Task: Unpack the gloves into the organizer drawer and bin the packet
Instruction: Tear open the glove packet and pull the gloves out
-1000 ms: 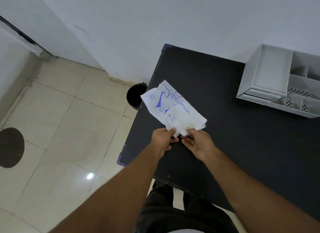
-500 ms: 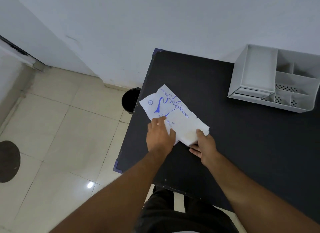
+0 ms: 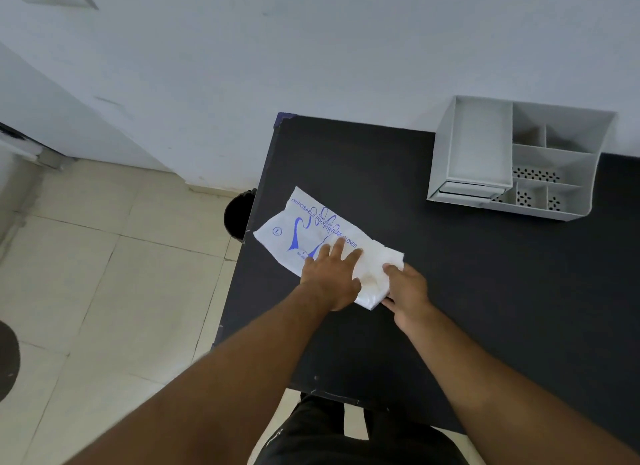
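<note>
Both bare hands on the glove packet (image 3: 322, 229)

The left hand (image 3: 332, 274) lies palm down on the packet's near half, fingers (image 3: 341, 248) spread and flat, forearm reaching in from the lower left. The right hand (image 3: 407, 289) sits at the packet's near right corner, fingers curled onto its edge with the thumb on top, forearm reaching in from the lower right.

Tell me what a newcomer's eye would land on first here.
The white glove packet with blue print, lying near the left edge of the black table, with the left hand pressed flat on it and the right hand pinching its near end. Next, the pale grey organizer at the table's far right, against the wall.
</note>
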{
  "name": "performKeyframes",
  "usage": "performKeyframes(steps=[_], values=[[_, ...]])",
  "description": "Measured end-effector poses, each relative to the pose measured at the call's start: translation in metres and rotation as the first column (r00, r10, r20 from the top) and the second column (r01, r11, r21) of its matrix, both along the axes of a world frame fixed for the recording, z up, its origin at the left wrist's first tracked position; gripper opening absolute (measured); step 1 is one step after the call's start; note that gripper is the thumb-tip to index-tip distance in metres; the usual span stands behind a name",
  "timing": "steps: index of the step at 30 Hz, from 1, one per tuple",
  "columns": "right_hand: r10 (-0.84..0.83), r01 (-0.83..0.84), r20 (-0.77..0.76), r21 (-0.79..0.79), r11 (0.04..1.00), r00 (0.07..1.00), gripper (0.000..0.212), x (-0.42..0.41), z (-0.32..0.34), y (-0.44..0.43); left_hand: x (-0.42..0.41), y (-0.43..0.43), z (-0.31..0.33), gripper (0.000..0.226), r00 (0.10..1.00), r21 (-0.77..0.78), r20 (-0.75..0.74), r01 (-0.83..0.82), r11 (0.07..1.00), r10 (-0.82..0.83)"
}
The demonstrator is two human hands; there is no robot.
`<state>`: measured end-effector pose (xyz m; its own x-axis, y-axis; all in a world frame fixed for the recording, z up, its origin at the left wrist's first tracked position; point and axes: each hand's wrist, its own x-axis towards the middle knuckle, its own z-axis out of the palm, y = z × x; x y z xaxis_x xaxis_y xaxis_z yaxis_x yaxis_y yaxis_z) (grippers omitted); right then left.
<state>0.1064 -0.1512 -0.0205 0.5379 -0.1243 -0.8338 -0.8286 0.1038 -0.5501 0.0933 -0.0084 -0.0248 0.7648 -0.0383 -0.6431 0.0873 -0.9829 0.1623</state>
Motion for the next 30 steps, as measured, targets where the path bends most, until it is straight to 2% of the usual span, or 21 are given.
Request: performKeyframes(steps=[3, 6, 11, 14, 17, 19, 21, 25, 27, 30], values=[[-0.102, 0.102, -0.031, 0.009, 0.995, 0.994, 0.022, 0.005, -0.001, -0.003, 0.002, -0.002, -0.001, 0.067, 0.999, 0.033, -0.021, -0.031, 0.999, 0.031], [-0.147, 0.152, -0.087, 0.058, 0.987, 0.985, 0.015, 0.008, -0.003, -0.007, 0.002, -0.004, -0.002, 0.067, 0.999, 0.058, -0.022, -0.042, 0.997, 0.043], [-0.062, 0.073, -0.115, 0.099, 0.992, 0.991, 0.008, 0.010, -0.002, -0.015, 0.004, -0.004, -0.002, 0.069, 0.999, 0.052, -0.012, -0.046, 0.998, 0.047], [-0.086, 0.098, -0.120, 0.103, 0.990, 0.989, 0.009, 0.011, -0.002, -0.014, 0.003, -0.005, -0.004, 0.071, 0.998, 0.060, -0.020, -0.054, 0.997, 0.055], [-0.098, 0.134, -0.186, 0.191, 0.972, 0.978, 0.006, 0.012, -0.001, -0.017, 0.004, -0.006, -0.005, 0.077, 0.997, 0.061, -0.036, -0.064, 0.996, 0.066], [-0.049, 0.096, -0.198, 0.238, 0.966, 0.979, 0.013, 0.011, 0.000, -0.020, 0.005, -0.007, -0.005, 0.080, 0.996, 0.054, -0.040, -0.074, 0.996, 0.076], [-0.021, 0.057, -0.165, 0.215, 0.975, 0.986, 0.023, 0.011, -0.002, -0.023, 0.005, -0.007, -0.005, 0.081, 0.996, 0.047, -0.028, -0.081, 0.996, 0.082], [-0.138, 0.156, -0.123, 0.147, 0.977, 0.983, 0.027, 0.007, -0.007, -0.027, 0.005, -0.007, -0.005, 0.077, 0.994, 0.026, -0.020, -0.108, 0.994, 0.109], [-0.168, 0.187, -0.120, 0.175, 0.967, 0.979, 0.027, 0.003, -0.006, -0.026, 0.004, -0.006, -0.005, 0.076, 0.993, 0.030, -0.011, -0.113, 0.993, 0.113], [-0.109, 0.130, -0.099, 0.246, 0.960, 0.989, 0.037, -0.004, -0.005, -0.026, 0.004, -0.005, -0.006, 0.076, 0.992, 0.030, -0.012, -0.125, 0.992, 0.126]])
